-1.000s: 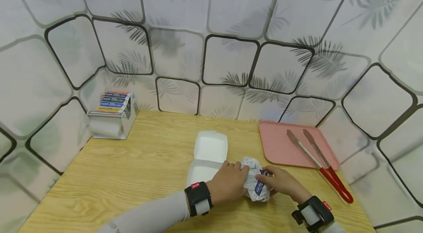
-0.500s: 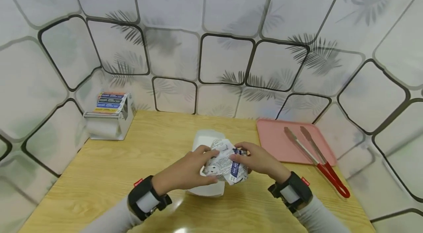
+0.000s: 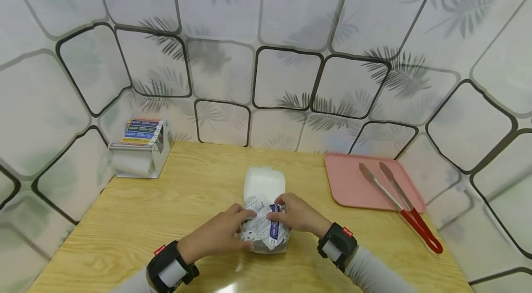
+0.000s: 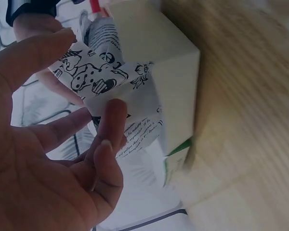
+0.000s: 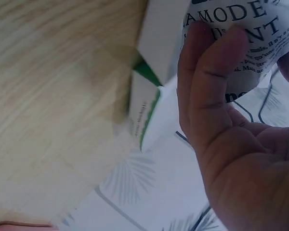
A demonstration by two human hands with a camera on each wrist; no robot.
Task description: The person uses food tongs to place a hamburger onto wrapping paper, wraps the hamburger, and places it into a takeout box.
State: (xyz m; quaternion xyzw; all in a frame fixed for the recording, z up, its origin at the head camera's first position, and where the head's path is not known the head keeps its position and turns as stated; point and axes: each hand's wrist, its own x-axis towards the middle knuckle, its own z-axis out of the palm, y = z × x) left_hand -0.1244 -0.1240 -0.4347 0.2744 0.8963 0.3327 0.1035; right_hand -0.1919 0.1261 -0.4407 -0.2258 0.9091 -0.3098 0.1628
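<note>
A white takeaway box [image 3: 264,184] stands on the table with its lid folded back, and a crumpled paper-wrapped bundle [image 3: 261,229] sits in its near half. The paper has black print and a dark blue label. My left hand [image 3: 214,236] holds the bundle's left side, thumb apart from the bent fingers; the left wrist view shows its fingertips against the printed paper [image 4: 103,79], beside the box wall [image 4: 176,96]. From the right, my right hand [image 3: 302,216] grips the bundle, its thumb near the label. In the right wrist view its fingers [image 5: 209,86] press the paper. What is wrapped is hidden.
At the right, red-handled tongs [image 3: 409,219] lie partly on a pink tray [image 3: 341,186], their handles reaching over its edge. A dispenser box [image 3: 141,149] with a white roll and colourful labels stands at the back left. Patterned sheeting [image 3: 287,76] surrounds the wooden table [image 3: 178,191].
Both hands have carried the bundle left from beside the box, over it, and down into its near half. The left hand has shifted to the bundle's left side. Tongs and tray stay put.
</note>
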